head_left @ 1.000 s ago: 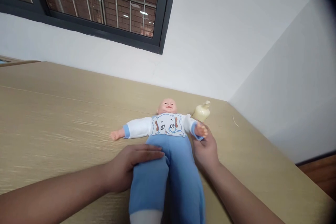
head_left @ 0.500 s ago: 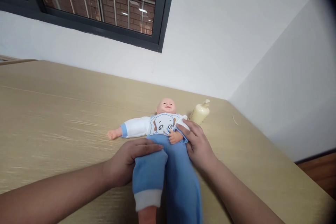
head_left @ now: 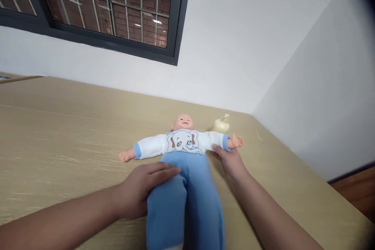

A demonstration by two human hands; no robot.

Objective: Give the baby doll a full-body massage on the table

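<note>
A baby doll (head_left: 187,195) lies on its back on the table, its head toward the wall. It wears a white top with an elephant print (head_left: 184,140) and blue trousers. Both doll arms stretch out sideways. My left hand (head_left: 140,187) is closed around the upper leg at the left, its digits across the blue cloth and the rest hidden by the leg. My right hand (head_left: 233,162) holds the white sleeve (head_left: 215,140) of the doll's arm on the right from below; the thumb shows, the other fingers are mostly hidden.
A cream pump bottle (head_left: 221,125) stands beyond the doll's right-side arm. A thin pale strand (head_left: 259,135) lies on the wooden table (head_left: 73,125). White walls and a barred window (head_left: 117,4) rise behind the table.
My right hand has swung the doll's arm from across its belly out to the right. The leg under my left hand has lowered and straightened. The camera view has tilted slightly.
</note>
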